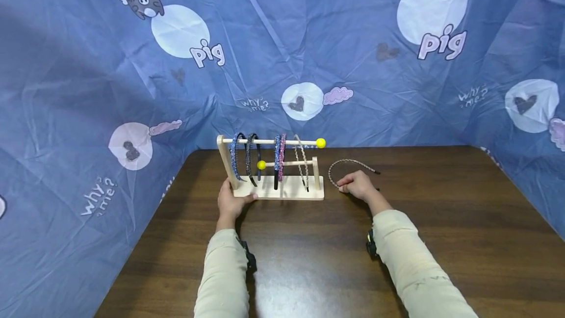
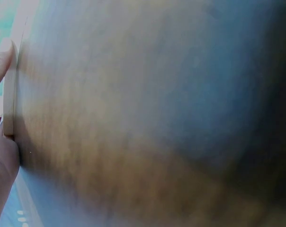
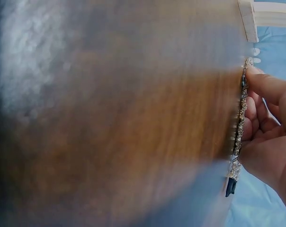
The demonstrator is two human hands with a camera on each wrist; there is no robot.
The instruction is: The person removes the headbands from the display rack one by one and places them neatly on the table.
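A wooden headband stand (image 1: pixel 282 193) with two rods stands at the back of the table. My left hand (image 1: pixel 231 203) grips the left end of its base, thumb along the front edge; in the left wrist view the thumb (image 2: pixel 2 61) lies against the board. To the right of the stand, my right hand (image 1: pixel 358 185) pinches a beaded, beige-silver headband (image 1: pixel 350 160) near the table top. The right wrist view shows this headband (image 3: pixel 240 116) between thumb and fingers, with a dark tip.
Several headbands hang on the stand: a blue one (image 1: pixel 234 158), a black one (image 1: pixel 248 158), a pink one (image 1: pixel 282 158) and a beige one (image 1: pixel 304 163) among them. Yellow balls (image 1: pixel 321 143) cap the rods. A blue printed cloth (image 1: pixel 265 28) hangs behind the brown table (image 1: pixel 309 249).
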